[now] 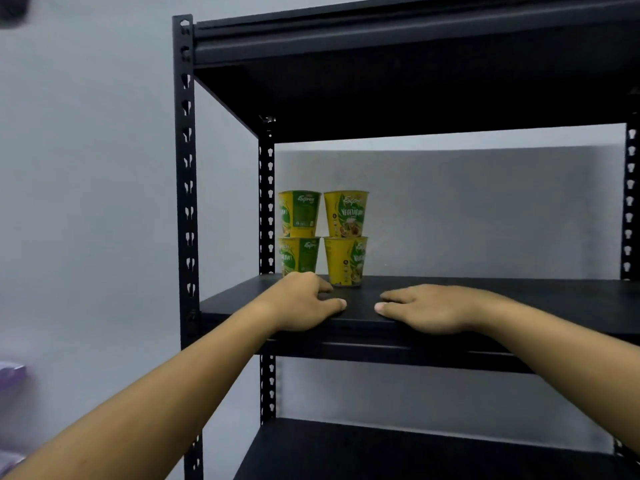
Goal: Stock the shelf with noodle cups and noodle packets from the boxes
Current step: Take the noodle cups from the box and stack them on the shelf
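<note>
- The four noodle cups stand just left of the frame's centre, at the back left of the middle shelf board (485, 296) of a black metal rack. They form two stacks of two, side by side.
- The upper left cup (299, 213) sits on the lower left cup (299, 254). The upper right cup (346, 213) sits on the lower right cup (346, 259). All four are upright, long axis vertical, wide mouth up.
- The cups are yellow and green with printed leaf art, and their lettering is partly legible as "Vegetarian".
- The left hand (304, 303) rests palm down on the board directly below the left stack in the frame. Its knuckles hide the base of the lower left cup, and I cannot tell whether they touch it. Its grip is loosely curled and holds nothing.
- The right hand (429, 308) lies flat on the board to the lower right of the cups, clearly apart from them. Its fingers are nearly straight and its grip is empty.
- The left hand is therefore the nearer one, with the cups lying beyond it towards the wall.
- Bare board runs to the right of the stacks, which is probably where further stock goes.
- No boxes or packets are in view.
</note>
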Demonstrator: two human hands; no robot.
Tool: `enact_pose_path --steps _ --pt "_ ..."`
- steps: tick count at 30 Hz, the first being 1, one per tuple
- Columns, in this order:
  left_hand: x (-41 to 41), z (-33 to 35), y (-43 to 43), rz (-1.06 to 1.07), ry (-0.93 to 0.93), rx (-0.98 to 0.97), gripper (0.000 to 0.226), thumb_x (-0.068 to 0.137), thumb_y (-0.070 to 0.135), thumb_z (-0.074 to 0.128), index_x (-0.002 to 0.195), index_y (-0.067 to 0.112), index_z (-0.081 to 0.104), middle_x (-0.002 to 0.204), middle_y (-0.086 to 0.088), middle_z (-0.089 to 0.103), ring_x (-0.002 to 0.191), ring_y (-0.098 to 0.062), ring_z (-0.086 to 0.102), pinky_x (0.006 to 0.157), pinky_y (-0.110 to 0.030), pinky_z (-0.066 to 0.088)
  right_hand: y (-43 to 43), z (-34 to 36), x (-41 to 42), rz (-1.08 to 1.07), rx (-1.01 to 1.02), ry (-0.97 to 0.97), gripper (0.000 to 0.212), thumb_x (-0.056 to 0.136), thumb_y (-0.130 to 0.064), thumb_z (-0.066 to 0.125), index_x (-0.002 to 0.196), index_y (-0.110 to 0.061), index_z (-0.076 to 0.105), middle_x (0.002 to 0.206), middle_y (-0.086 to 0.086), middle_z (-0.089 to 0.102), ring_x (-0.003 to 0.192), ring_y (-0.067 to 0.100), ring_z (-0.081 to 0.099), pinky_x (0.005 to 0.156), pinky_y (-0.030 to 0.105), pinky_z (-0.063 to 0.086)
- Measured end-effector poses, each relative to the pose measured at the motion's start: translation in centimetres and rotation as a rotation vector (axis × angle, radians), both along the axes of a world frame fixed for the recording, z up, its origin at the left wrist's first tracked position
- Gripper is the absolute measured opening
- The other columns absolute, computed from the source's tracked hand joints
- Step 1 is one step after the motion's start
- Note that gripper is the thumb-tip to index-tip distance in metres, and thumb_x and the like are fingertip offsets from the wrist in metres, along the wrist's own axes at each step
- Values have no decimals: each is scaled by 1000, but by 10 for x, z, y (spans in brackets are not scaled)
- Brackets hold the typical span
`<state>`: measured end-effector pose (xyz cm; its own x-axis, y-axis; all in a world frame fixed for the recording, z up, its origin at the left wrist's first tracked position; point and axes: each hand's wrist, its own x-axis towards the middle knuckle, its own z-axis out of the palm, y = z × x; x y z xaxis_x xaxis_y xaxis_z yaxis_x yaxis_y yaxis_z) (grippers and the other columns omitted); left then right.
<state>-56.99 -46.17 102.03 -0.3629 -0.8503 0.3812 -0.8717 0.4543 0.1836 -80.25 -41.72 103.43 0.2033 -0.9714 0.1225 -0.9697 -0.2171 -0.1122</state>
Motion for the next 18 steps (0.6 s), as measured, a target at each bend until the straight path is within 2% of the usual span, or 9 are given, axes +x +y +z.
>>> enact_pose_path --steps 4,9,14,18 --pt "-8 2 12 -31 -48 85 43 105 49 48 128 22 72 132 3 69 110 -17 63 103 -39 49 11 -4 -1 12 -17 -9 62 104 -64 28 156 -33 38 163 -9 34 150 16 31 118 35 23" --pt "-11 1 25 -20 14 78 40 106 47 48 127 24 73 123 5 72 104 -13 63 97 -35 49 27 -10 -2 40 -92 -17 54 105 -59 27 144 -31 53 147 -1 54 131 21 51 108 39 42" --pt "-22 -12 65 -62 108 -22 42 105 45 53 141 27 63 141 8 63 126 -12 55 101 -23 37 62 -24 -14 119 -260 24 59 103 -62 32 152 -31 43 153 -7 49 139 18 46 110 42 43" --pt "-39 -36 117 -119 153 -166 43 104 42 55 141 23 63 137 7 66 127 -8 57 105 -22 42 106 -45 -36 200 -338 24 61 103 -60 36 155 -29 38 157 -10 43 144 13 41 115 39 39"
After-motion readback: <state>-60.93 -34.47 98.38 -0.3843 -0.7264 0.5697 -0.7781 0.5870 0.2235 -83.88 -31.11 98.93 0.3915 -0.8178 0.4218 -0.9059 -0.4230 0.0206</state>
